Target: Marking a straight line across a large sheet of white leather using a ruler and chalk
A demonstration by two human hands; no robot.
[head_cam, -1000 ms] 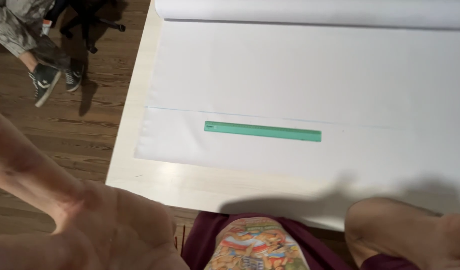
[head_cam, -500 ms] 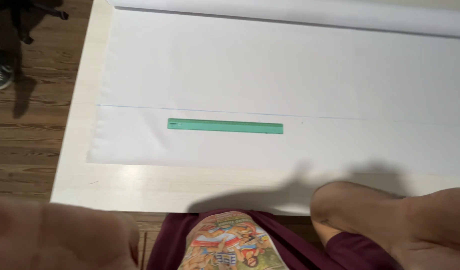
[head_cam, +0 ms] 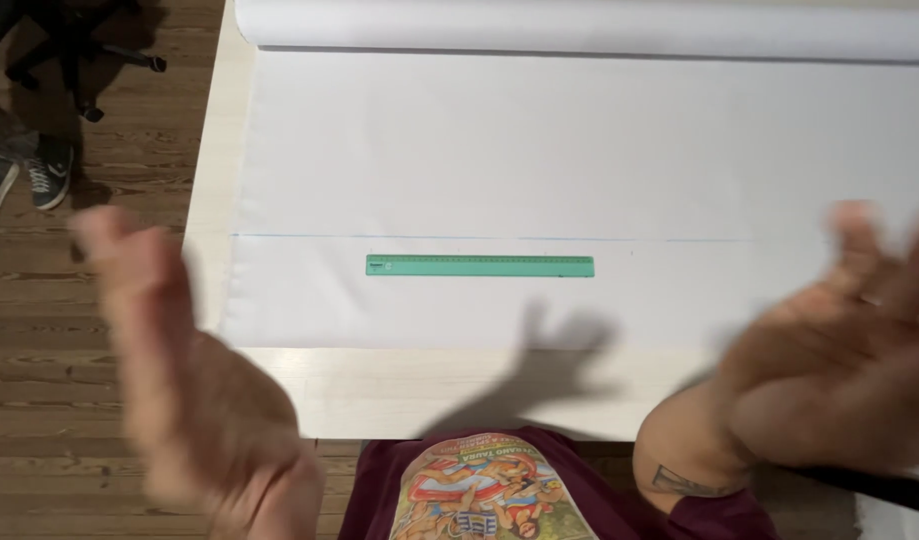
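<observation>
Left hand [head_cam: 194,400] and right hand [head_cam: 839,370] hovering open, blurred, gripping nothing | green ruler [head_cam: 479,265] lying near table's [head_cam: 279,385] front edge on white paper [head_cam: 579,150] | steadying ruler along line looks wise

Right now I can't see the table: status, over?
Both hands raised, open, empty: left hand, right hand. Green ruler flat on white sheet, untouched. Nothing between.

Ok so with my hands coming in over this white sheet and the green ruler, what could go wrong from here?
The green ruler lies loose just below the thin drawn line; a brush from either hand could knock it askew. The left hand hovers by the white sheet's near-left corner, so it might catch and crease that edge. The right hand is open above the sheet's right side and could shift the sheet on the table.
</observation>
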